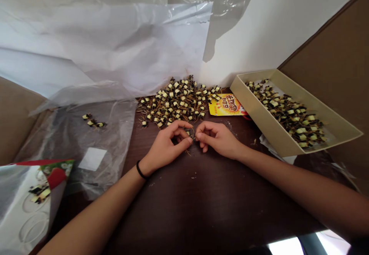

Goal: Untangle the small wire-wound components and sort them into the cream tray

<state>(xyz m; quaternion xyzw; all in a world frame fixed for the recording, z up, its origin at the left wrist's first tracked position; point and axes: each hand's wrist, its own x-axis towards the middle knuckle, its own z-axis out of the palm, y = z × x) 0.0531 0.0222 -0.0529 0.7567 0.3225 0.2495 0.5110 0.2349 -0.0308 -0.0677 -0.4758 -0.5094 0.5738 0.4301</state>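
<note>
My left hand (pixel 170 143), with a black band at its wrist, pinches a small yellow-and-black coil with thin wire leads (pixel 190 135) between thumb and forefinger. Close against it, my right hand (pixel 216 138) has its thumb and fingertips closed on a lead of the same part; the fingers partly hide the contact. Just beyond both hands lies a heap of similar coils (pixel 177 100), their thin copper-coloured leads tangled together.
At right, a tilted cream box (pixel 259 122) holds many more coils. A yellow packet (pixel 226 107) lies beside the heap. On the left are a clear plastic sheet (pixel 115 139) with several coils and an open printed bag (pixel 59 176). The dark tabletop (pixel 196 209) carries small scraps.
</note>
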